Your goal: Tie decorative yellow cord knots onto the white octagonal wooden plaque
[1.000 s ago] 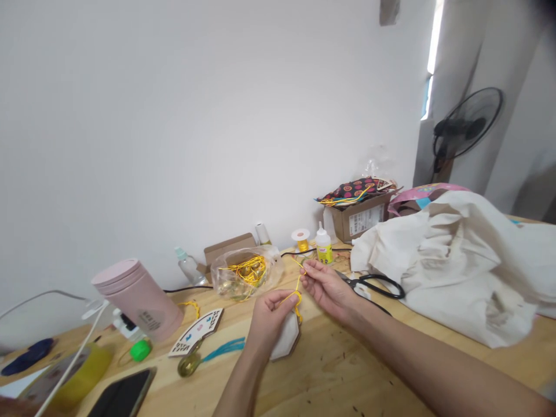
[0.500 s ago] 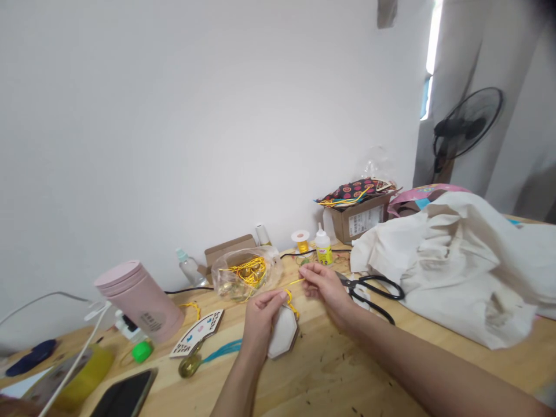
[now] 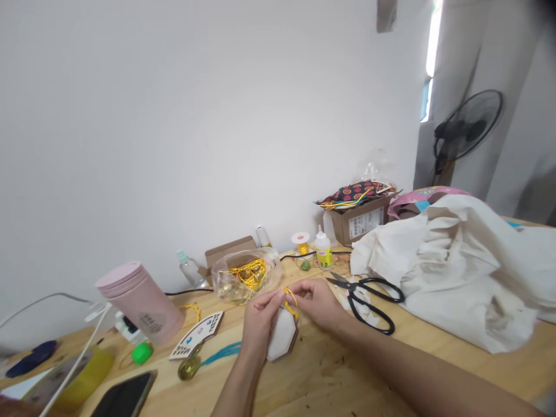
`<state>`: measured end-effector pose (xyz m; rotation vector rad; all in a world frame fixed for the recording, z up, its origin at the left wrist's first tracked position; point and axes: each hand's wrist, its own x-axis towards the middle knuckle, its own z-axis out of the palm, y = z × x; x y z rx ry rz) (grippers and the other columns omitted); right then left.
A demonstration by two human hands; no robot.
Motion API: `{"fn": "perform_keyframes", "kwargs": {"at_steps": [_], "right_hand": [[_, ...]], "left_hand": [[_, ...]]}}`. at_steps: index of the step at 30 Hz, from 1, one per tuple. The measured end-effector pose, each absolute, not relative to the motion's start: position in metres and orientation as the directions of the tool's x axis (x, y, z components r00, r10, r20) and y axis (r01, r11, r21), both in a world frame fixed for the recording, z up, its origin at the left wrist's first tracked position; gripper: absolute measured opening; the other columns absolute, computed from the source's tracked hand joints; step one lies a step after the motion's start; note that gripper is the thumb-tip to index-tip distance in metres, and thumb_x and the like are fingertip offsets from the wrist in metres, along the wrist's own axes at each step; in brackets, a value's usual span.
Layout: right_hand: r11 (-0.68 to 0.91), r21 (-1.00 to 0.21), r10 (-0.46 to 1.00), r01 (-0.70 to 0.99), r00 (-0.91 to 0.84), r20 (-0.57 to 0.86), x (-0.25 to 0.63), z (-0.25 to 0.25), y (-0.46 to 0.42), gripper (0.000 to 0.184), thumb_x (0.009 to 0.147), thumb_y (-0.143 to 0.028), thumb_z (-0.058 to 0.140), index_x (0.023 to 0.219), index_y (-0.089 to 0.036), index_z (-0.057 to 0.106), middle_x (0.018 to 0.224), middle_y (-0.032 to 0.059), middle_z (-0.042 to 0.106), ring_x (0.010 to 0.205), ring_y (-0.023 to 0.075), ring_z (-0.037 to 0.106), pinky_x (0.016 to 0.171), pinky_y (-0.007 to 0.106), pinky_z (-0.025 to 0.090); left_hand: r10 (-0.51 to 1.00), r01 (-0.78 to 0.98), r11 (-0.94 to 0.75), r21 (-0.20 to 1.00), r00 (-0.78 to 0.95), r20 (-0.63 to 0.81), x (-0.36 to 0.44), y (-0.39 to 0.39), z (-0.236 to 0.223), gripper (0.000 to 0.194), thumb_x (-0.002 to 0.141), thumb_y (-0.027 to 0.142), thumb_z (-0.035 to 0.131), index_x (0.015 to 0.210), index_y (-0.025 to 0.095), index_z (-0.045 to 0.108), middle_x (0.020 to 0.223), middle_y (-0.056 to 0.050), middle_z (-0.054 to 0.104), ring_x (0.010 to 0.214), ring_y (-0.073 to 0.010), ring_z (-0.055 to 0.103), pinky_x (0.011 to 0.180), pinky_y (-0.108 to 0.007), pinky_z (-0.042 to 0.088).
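Observation:
Between my hands is a yellow cord (image 3: 291, 299), looped and knotted at the top of a white plaque with cut corners (image 3: 281, 335). My left hand (image 3: 260, 315) pinches the cord by its knot, with the plaque hanging against the fingers. Close on the other side, my right hand (image 3: 316, 301) has its fingertips closed on the same cord. Black-handled scissors (image 3: 367, 295) lie with blades apart beside my right hand, over white scraps. Left of my left hand are a blue tassel (image 3: 221, 352) and a white fan-shaped plaque (image 3: 198, 335).
A plastic bag of yellow cords (image 3: 247, 275), a spool (image 3: 300, 243) and a glue bottle (image 3: 323, 250) stand behind my hands. White cloth (image 3: 447, 272) covers the right side. A pink tumbler (image 3: 141, 301), a phone (image 3: 124, 395) and a tape roll (image 3: 82, 379) occupy the left.
My right hand has come left and down to my left hand, from holding the cord end drawn out to the right. The scissor blades and scraps are now uncovered.

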<state>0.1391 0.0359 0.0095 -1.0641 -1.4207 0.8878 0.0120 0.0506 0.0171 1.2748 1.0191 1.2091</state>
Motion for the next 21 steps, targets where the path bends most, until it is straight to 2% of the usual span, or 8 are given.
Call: {"fn": "perform_keyframes", "kwargs": {"at_steps": [2, 4, 6, 8, 10, 14, 21], "right_hand": [[0.398, -0.862, 0.908, 0.314, -0.001, 0.419, 0.141, 0.01, 0.033, 0.021, 0.069, -0.032, 0.051, 0.068, -0.016, 0.064, 0.057, 0.0006, 0.06, 0.05, 0.0089, 0.047, 0.046, 0.019, 0.033], [0.474, -0.734, 0.848, 0.487, -0.029, 0.529, 0.143, 0.012, 0.031, 0.02, 0.07, -0.031, 0.05, 0.064, -0.017, 0.063, 0.054, 0.0002, 0.058, 0.05, 0.009, 0.045, 0.047, 0.02, 0.031], [0.522, -0.622, 0.794, 0.583, -0.067, 0.604, 0.145, 0.014, 0.029, 0.018, 0.07, -0.027, 0.051, 0.061, -0.017, 0.062, 0.054, 0.0001, 0.057, 0.053, 0.0092, 0.045, 0.05, 0.021, 0.031], [0.517, -0.599, 0.79, 0.611, -0.07, 0.61, 0.145, 0.014, 0.029, 0.017, 0.07, -0.027, 0.05, 0.061, -0.018, 0.061, 0.055, -0.0006, 0.057, 0.052, 0.0089, 0.045, 0.05, 0.02, 0.03], [0.466, -0.66, 0.828, 0.589, -0.028, 0.56, 0.145, 0.01, 0.031, 0.017, 0.07, -0.031, 0.051, 0.064, -0.019, 0.061, 0.055, -0.0014, 0.056, 0.051, 0.0087, 0.045, 0.048, 0.02, 0.03], [0.392, -0.817, 0.895, 0.423, 0.031, 0.446, 0.143, -0.001, 0.039, 0.023, 0.065, -0.037, 0.056, 0.079, -0.02, 0.059, 0.06, -0.0022, 0.057, 0.052, 0.0086, 0.047, 0.046, 0.018, 0.033], [0.456, -0.859, 0.883, 0.235, 0.0, 0.469, 0.145, 0.004, 0.041, 0.018, 0.07, -0.029, 0.05, 0.077, -0.02, 0.064, 0.07, 0.0017, 0.061, 0.061, 0.0113, 0.051, 0.055, 0.021, 0.039]], "left_hand": [[0.979, -0.094, -0.04, 0.995, 0.195, 0.057, 0.012, 0.051, 0.017, 0.021, 0.057, 0.031, 0.063, 0.062, 0.011, 0.064, 0.04, 0.004, 0.046, 0.036, -0.0045, 0.032, 0.036, -0.017, 0.021], [0.978, -0.094, -0.003, 0.996, 0.206, 0.023, 0.011, 0.052, 0.016, 0.02, 0.058, 0.03, 0.062, 0.055, 0.011, 0.06, 0.035, 0.007, 0.038, 0.033, -0.0029, 0.025, 0.034, -0.016, 0.016], [0.983, -0.086, 0.025, 0.996, 0.181, -0.009, 0.011, 0.052, 0.015, 0.021, 0.059, 0.03, 0.061, 0.049, 0.012, 0.055, 0.031, 0.01, 0.027, 0.03, -0.0019, 0.017, 0.032, -0.016, 0.01], [0.986, -0.087, 0.039, 0.995, 0.168, -0.024, 0.012, 0.052, 0.015, 0.022, 0.059, 0.03, 0.06, 0.046, 0.013, 0.052, 0.03, 0.011, 0.022, 0.03, -0.0018, 0.013, 0.032, -0.017, 0.007], [0.984, -0.094, 0.037, 0.995, 0.178, -0.02, 0.012, 0.052, 0.016, 0.022, 0.059, 0.029, 0.06, 0.047, 0.013, 0.052, 0.031, 0.011, 0.022, 0.031, -0.0019, 0.013, 0.032, -0.017, 0.008], [0.974, -0.104, 0.035, 0.994, 0.228, -0.011, 0.013, 0.05, 0.017, 0.022, 0.061, 0.03, 0.06, 0.05, 0.012, 0.054, 0.033, 0.011, 0.021, 0.032, -0.0017, 0.012, 0.033, -0.017, 0.007], [0.965, -0.068, 0.054, 0.996, 0.259, -0.035, 0.012, 0.05, 0.017, 0.023, 0.06, 0.034, 0.06, 0.063, 0.011, 0.063, 0.029, 0.011, 0.023, 0.03, -0.0021, 0.013, 0.033, -0.018, 0.006]]}}
